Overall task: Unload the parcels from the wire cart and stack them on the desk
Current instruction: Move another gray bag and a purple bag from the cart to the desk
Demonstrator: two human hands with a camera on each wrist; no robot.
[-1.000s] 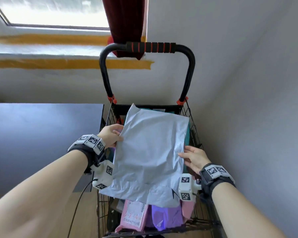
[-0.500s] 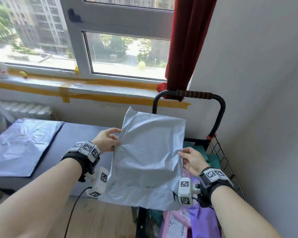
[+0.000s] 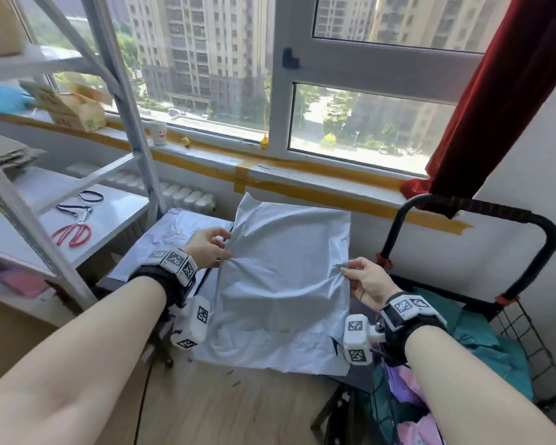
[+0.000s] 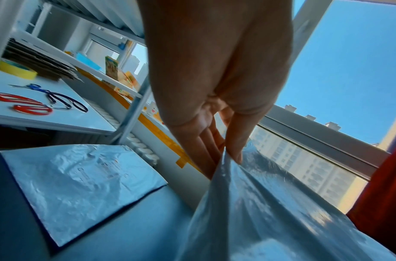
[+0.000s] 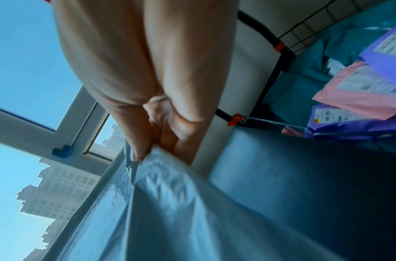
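- Head view shows us the grey parcel (image 3: 286,281) held in the air above the desk (image 3: 206,284), near its right edge, beside the wire cart (image 3: 520,329).
- Our left hand (image 3: 206,248) pinches the parcel's left edge, and our right hand (image 3: 366,281) pinches its right edge; both wrist views confirm thumb against fingers.
- We judge the parcel light, soft and slick: it creases at each pinch, so opposite edges suit it best.
- Another grey parcel (image 4: 80,181) already lies flat at the desk's far left corner.
- Teal (image 3: 482,342), pink (image 5: 357,91) and purple (image 5: 348,121) parcels wait in the cart.
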